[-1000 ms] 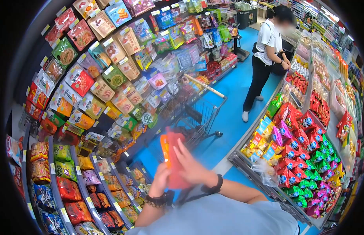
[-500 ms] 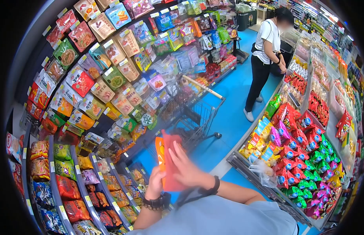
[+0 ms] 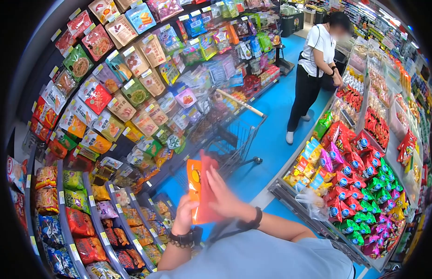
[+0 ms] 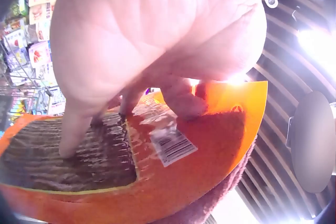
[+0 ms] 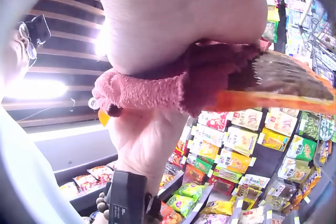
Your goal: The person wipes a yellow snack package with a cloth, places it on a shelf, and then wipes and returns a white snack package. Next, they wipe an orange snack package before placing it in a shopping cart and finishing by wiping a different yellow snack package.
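My left hand [image 3: 184,216] grips the lower left part of an orange package [image 3: 194,179], held upright in front of my body. In the left wrist view the package [image 4: 220,134] shows a dark clear window and a barcode label, with fingers of my left hand [image 4: 152,29] on that face. A reddish-pink cloth [image 3: 208,202] lies against the package's right side. Over the cloth, my right hand [image 3: 227,201] presses with fairly straight fingers. In the right wrist view the textured cloth [image 5: 152,91] is bunched under my right hand [image 5: 184,19], whose fingertips are hidden.
Hanging snack packs [image 3: 123,107] fill the left wall, above sloped bins of bagged snacks [image 3: 88,251]. A shopping cart [image 3: 241,135] stands beyond my hands. At right is a candy display [image 3: 355,186], with a person [image 3: 313,60] in a white top beside it.
The package has shifted slightly left and turned, so more of its orange face shows beside the cloth. My right hand has moved a little over the cloth. The other person's arms have moved slightly.
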`<act>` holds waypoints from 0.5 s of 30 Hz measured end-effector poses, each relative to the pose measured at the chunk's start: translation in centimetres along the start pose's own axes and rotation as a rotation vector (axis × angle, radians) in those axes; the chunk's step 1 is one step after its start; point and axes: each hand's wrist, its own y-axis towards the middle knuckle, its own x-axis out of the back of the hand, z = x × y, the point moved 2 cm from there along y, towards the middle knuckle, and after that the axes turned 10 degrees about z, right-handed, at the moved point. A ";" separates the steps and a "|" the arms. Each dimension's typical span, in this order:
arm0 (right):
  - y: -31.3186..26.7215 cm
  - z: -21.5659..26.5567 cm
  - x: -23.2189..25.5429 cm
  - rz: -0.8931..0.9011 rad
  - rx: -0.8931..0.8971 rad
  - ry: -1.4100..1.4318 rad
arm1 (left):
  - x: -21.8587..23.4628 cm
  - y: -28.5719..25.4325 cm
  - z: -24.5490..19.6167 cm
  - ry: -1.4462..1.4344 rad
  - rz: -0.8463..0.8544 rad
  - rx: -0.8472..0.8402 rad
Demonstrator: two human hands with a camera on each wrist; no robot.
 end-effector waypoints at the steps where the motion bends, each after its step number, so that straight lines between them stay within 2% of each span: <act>1: 0.1 0.3 0.1 0.002 0.004 -0.008 | 0.2 0.1 -0.1 0.057 0.015 0.000; 3: 0.3 0.7 0.1 0.005 0.012 -0.027 | 0.6 0.2 -0.1 0.102 0.042 0.008; 6: 0.5 0.3 0.0 -0.045 0.029 0.088 | 0.8 0.2 -0.1 0.072 0.057 0.018; 15: 0.3 -2.1 -0.9 -0.013 -0.129 0.134 | 1.1 -0.4 0.1 0.011 0.053 -0.027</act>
